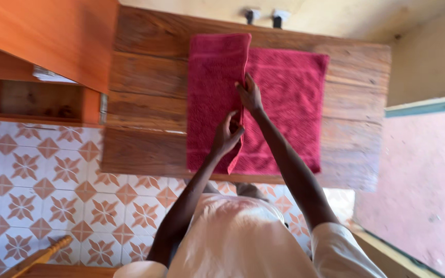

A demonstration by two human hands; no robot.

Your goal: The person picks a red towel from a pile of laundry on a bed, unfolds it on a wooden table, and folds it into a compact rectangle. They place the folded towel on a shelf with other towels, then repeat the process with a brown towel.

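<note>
Head view: both hands, left hand (227, 135) and right hand (250, 95), pinch a red towel's (289, 98) folded edge on the wooden tabletop (145, 92).

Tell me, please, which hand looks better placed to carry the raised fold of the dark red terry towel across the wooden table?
Probably the left hand: it pinches the lifted edge of the dark red terry towel near the wooden table front. The right hand only rests farther up the fold.

The towel (284, 98) is deep crimson red, one plain colour throughout. The desk (145, 92) is reddish-brown wood with dark grain streaks. The floor tiles (42, 185) are white with a terracotta diamond-and-flower pattern (repeating evenly). The cabinet (52, 36) is orange.
</note>
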